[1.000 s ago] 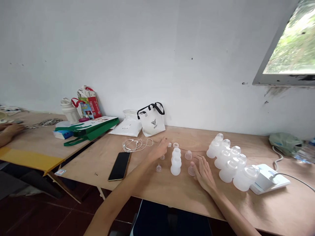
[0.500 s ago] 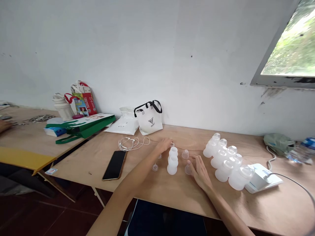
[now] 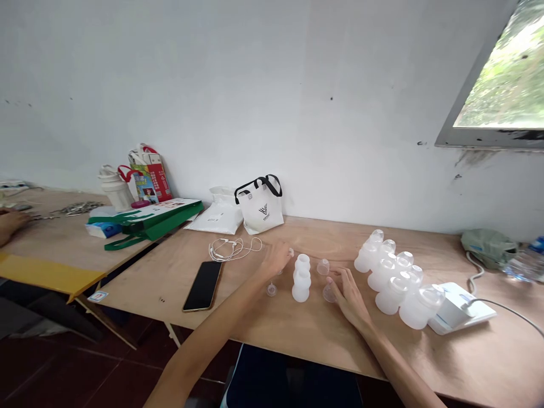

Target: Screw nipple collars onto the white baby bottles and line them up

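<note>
A small clear bottle nipple (image 3: 291, 253) is pinched in the fingertips of my left hand (image 3: 277, 258), beyond the left side of a short row of frosted baby bottles (image 3: 301, 290). Another clear nipple (image 3: 271, 289) lies on the table nearer to me, and one more is partly hidden by my left wrist. My right hand (image 3: 352, 297) rests open on the table, fingers apart, its thumb against or just over a clear cap (image 3: 328, 293). A second clear cap (image 3: 323, 267) lies just past its fingertips.
Several capped bottles (image 3: 389, 292) stand at right beside a white box (image 3: 461, 309) with a cable. A phone (image 3: 203, 286), white earphones (image 3: 233, 249) and a white bag (image 3: 263, 209) lie to the left. Another person's hand (image 3: 12, 222) shows at the far left table.
My left hand has drawn slightly left, away from the bottle row, with the nipple in its fingertips. My right hand stays by the clear caps. The view has shifted slightly.
</note>
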### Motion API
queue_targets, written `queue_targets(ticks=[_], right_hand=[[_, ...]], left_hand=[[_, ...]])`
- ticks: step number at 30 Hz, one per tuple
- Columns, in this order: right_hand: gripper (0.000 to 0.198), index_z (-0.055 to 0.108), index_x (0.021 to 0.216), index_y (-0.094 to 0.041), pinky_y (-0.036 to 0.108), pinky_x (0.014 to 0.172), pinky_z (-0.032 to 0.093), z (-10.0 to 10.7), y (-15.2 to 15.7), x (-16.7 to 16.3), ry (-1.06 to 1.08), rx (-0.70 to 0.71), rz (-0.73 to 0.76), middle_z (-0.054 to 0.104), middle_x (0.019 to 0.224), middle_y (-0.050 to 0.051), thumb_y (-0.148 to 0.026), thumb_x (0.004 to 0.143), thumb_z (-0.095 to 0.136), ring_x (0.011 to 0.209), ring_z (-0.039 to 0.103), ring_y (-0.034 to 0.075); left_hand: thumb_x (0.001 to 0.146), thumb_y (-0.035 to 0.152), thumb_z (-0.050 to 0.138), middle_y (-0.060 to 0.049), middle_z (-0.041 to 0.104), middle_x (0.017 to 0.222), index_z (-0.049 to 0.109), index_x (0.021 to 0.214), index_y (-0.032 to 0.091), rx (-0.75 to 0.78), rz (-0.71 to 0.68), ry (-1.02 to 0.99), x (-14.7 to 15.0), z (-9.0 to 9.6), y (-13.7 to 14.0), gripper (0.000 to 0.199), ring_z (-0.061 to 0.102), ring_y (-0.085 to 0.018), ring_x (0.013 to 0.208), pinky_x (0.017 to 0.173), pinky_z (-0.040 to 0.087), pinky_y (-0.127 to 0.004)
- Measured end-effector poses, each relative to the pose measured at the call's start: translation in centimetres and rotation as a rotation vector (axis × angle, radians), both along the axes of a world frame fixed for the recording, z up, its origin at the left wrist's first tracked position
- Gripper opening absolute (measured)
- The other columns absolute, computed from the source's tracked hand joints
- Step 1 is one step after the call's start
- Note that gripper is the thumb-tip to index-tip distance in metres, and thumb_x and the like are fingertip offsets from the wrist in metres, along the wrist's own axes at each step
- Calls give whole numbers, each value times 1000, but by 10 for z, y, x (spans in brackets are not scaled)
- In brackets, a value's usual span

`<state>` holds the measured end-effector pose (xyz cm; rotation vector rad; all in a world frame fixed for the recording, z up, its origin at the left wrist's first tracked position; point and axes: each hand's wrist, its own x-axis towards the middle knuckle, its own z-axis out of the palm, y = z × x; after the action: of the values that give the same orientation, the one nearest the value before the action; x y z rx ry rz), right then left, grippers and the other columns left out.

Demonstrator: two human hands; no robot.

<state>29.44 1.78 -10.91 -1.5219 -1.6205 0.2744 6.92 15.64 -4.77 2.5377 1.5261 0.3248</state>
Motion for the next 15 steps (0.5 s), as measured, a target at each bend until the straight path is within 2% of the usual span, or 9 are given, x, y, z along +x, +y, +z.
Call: queue_targets(ticks=[5,8,10,12,15], right_hand=[[31,54,119,-29,49,107,47,-3,3,1,-2,45,6,61,121,7,-51,102,43,121,58,27],[30,54,120,-29,48,106,47,-5,3,2,-3,42,4,61,122,6,-51,102,43,121,58,27],[30,54,121,-30,49,106,47,-5,3,2,0,33,-5,61,123,6,-50,101,44,120,58,27],[30,54,121,-30,49,106,48,-4,2,2,5,20,-15,60,124,6,-50,101,44,120,58,27],[30,55,122,-30,50,108,46,-1,1,1,8,17,-4,59,126,7,-49,101,44,122,58,27]], left_hand=[[91,20,62,-17,73,106,73,96,13,11,-43,103,-4,0,-31,14,68,-32,104,87,48,-39],[90,17,64,-15,71,110,73,95,15,0,-83,114,-6,0,-41,10,68,-32,105,87,50,-38],[90,14,63,-15,69,119,71,101,16,3,-107,95,-12,0,-48,14,66,-32,110,89,51,-39],[92,9,57,-14,64,130,67,114,18,19,-128,57,-22,2,-57,26,63,-31,118,93,51,-40],[95,3,45,-10,61,138,60,128,22,54,-152,-38,-39,4,-77,41,58,-25,127,101,49,-37]])
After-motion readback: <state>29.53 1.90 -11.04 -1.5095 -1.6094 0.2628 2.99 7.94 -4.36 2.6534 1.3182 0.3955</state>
